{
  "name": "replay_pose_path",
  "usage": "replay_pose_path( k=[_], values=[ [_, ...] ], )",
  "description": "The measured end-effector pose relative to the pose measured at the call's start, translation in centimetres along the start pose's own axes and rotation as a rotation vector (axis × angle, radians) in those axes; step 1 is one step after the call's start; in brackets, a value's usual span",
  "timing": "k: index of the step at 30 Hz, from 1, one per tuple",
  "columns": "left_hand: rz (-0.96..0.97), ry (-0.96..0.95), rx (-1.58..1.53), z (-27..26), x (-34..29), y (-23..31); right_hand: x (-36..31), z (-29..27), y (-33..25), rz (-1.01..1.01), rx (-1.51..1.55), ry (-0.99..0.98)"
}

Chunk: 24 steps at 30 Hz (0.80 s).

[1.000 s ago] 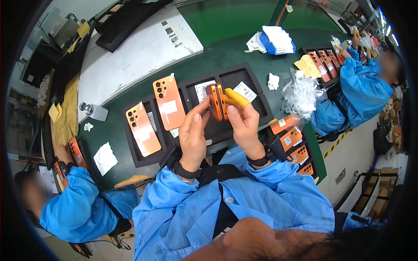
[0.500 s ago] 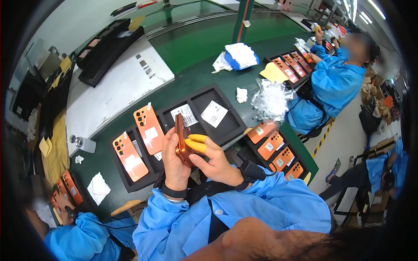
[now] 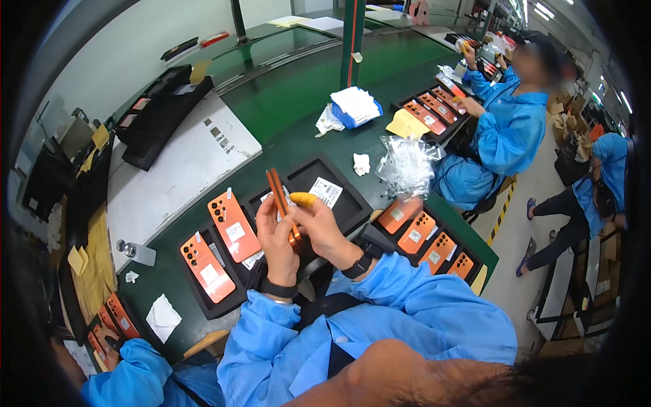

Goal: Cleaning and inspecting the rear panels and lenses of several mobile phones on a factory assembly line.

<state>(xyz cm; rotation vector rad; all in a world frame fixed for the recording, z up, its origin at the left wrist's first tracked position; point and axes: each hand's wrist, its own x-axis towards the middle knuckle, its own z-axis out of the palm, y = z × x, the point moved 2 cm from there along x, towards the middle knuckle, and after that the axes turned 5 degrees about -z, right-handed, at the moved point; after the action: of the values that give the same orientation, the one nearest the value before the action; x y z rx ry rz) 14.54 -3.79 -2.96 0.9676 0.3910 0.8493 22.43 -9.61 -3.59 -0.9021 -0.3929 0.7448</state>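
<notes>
Orange, edge-on to the camera, a phone stands at frame centre, clasped by the left hand from below and pinched by the right hand, whose yellow-capped finger presses its side. Two more orange phones lie finished-looking in the black tray to the left; four others wait at right. A heap of clear plastic bags sits beyond, nothing blocking the hands.

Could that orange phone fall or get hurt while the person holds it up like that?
Maybe. Both hands, left hand and right hand, pinch the orange phone edge-on above the black tray, so a slip might drop it. It could also knock the two orange phones lying close by.
</notes>
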Motion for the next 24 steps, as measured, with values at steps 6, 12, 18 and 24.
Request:
replay_pose_path(
  k=[6, 12, 18, 24],
  values=[
    [0.169, 0.016, 0.146, 1.7, 3.8, -1.2, 4.9, -0.7, -0.2, -0.068, 0.148, 0.063],
    [0.270, 0.060, 0.380, 1.8, 6.7, -2.9, 8.9, -3.4, -0.8, -0.238, -0.311, 0.054],
    [0.423, 0.201, 1.150, -0.9, 6.6, -2.8, 7.7, -6.1, -1.5, -0.459, -1.727, -0.168],
    [0.234, 0.175, 1.613, 0.0, 6.5, -2.7, 6.9, -6.2, -0.8, -0.496, -1.915, -0.159]
  ],
)
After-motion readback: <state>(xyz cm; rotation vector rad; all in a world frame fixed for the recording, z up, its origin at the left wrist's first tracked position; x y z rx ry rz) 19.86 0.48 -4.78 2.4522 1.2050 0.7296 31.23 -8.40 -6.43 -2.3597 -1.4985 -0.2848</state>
